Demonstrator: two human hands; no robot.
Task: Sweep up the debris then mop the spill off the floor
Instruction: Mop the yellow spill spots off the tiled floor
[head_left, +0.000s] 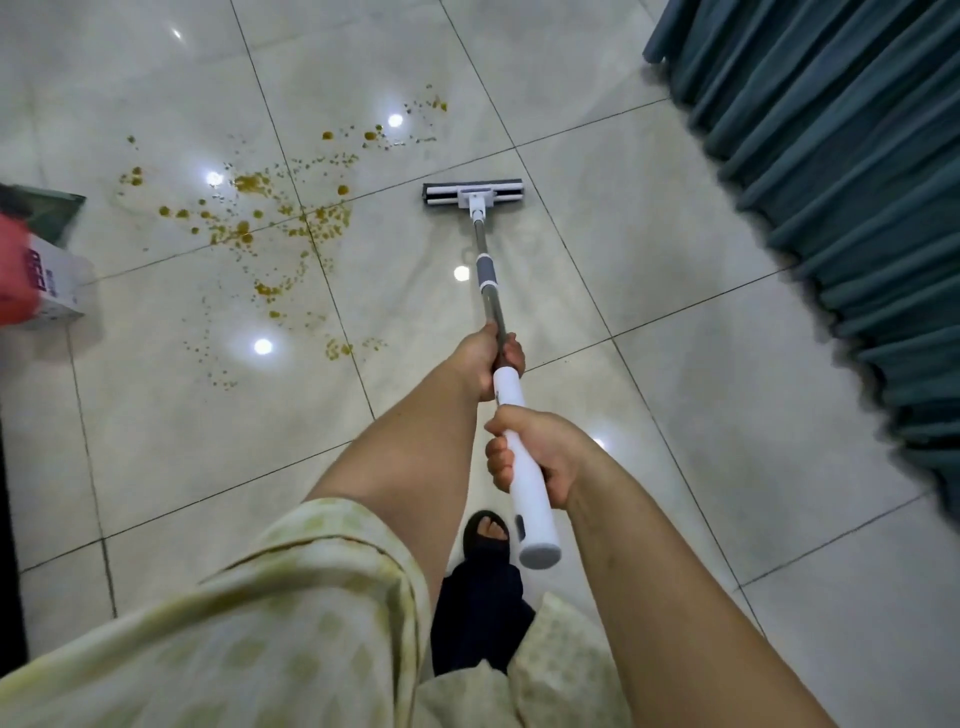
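While both hands (511, 410) grip the mop (491, 291), the spill (270, 218) lies far left.

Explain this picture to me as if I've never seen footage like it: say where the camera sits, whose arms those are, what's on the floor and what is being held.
There is one picture, taken by a wide-angle camera worn on a person's head and looking down, so the arms reaching in from the bottom are the wearer's own. Both hands hold a mop: the left hand grips the metal pole further down, and the right hand grips the white handle nearer the body. The flat mop head rests on the pale tiled floor. To its left lies the spill, a scatter of yellowish-brown drops and puddles; the mop head is not yet on it. A carton stands at the left edge, and a blue-green curtain hangs on the right. A sandalled foot shows below.
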